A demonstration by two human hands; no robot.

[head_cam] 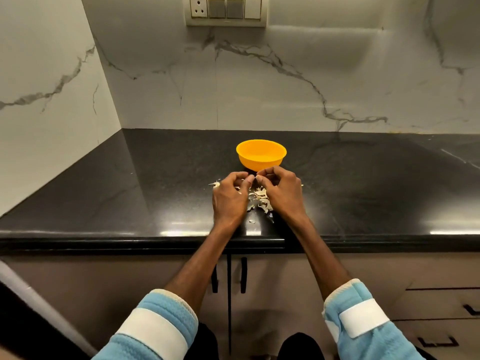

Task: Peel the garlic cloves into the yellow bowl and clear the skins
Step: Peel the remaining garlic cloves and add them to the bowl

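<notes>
A yellow bowl (261,154) stands on the black countertop (155,193), just beyond my hands. My left hand (230,197) and my right hand (280,190) meet in front of the bowl, fingers curled, their tips pinching a small garlic clove (254,178) that is mostly hidden between them. A pile of pale garlic skins (259,200) lies on the counter under and between my hands, with a few scraps off to the left (215,183). The inside of the bowl is only partly visible.
A marble wall rises behind and to the left of the counter, with a switch plate (225,10) high up. The counter's front edge (130,239) runs below my wrists, with cabinet doors and handles (243,275) underneath.
</notes>
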